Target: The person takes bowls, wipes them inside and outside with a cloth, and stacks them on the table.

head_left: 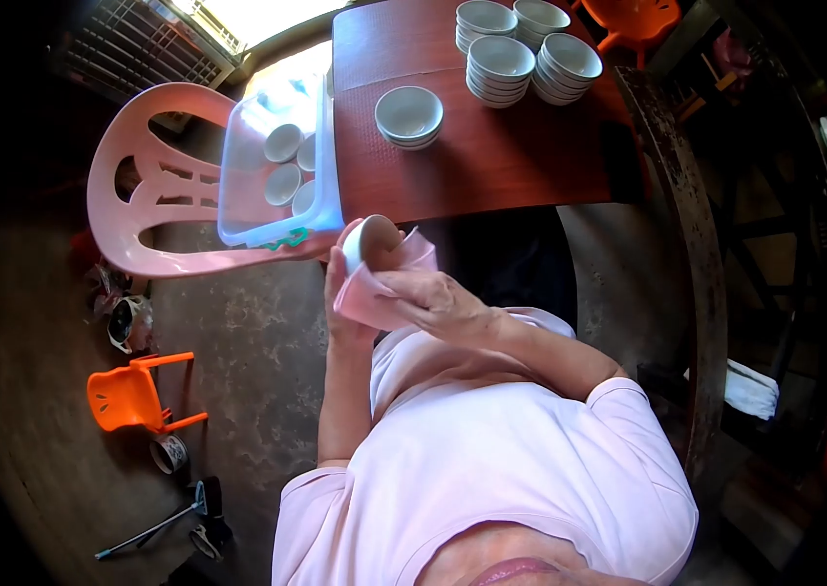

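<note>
Landmark: the red-brown rectangular table. The white round bowl, apparently ceramic, is tilted in the air just off the table's near left corner. The left hand is closed around its outer side. The right hand is clamped on the thin pink cloth, which lies against the bowl; exact fingertip contact under the folds cannot be told.

Judgement on handling: keep the left grip firm on the outer wall and turn the bowl gradually against the cloth. Press evenly through a flat fold, reaching both base and rim; loose corners should be gathered in. A smooth wall could slip, so keep the bowl clear of the table edge.

Left of the table, the translucent plastic box holds similar bowls. A short bowl stack stands upright on the table's left half.
</note>
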